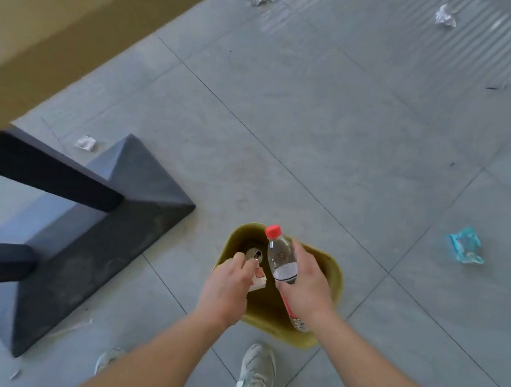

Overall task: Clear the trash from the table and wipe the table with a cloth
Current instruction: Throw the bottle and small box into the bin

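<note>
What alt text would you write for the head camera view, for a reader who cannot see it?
A person's right hand holds a clear red-capped bottle over an olive bin while the left hand grips a small pale scrap above it. Crumpled paper and a blue wrapper litter the grey tiled floor beside a dark table base.

Indoor room: grey tiled floor (317,121), wooden table (31,15), dark pedestal base (104,225).
</note>
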`<state>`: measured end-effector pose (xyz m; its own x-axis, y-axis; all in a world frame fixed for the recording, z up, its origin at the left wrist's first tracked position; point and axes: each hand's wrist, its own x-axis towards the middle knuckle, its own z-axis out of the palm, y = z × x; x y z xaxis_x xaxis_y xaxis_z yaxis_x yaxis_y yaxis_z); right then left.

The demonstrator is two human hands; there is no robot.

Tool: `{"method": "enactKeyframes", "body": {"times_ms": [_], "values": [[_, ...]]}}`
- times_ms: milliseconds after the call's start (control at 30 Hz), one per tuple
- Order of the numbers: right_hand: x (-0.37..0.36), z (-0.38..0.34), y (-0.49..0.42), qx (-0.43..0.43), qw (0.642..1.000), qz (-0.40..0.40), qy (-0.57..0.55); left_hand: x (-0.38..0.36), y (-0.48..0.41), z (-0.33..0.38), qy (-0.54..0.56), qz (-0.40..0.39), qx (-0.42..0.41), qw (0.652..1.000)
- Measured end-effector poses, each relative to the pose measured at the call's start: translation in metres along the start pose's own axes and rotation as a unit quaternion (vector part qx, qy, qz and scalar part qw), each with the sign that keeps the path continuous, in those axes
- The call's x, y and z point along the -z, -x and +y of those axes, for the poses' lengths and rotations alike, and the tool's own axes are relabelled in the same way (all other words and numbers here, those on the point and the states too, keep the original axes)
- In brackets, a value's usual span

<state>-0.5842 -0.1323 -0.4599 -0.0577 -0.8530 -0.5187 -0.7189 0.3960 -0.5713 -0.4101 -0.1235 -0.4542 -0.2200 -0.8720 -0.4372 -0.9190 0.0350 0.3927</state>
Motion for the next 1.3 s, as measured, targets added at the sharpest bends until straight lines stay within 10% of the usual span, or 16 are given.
{"method": "enactKeyframes", "body": {"times_ms": [567, 1300], "values": [[-0.033, 0.035, -0.025, -0.03, 0.994, -0.02, 0.1, -0.044, -0.016, -0.028, -0.086, 0.026, -0.051, 0.995], [0.139, -0.183, 0.143, 0.078, 0.978, 0.006, 0.195, 0.226, 0.145, 0.067, -0.1, 0.076, -0.03, 0.992]]}}
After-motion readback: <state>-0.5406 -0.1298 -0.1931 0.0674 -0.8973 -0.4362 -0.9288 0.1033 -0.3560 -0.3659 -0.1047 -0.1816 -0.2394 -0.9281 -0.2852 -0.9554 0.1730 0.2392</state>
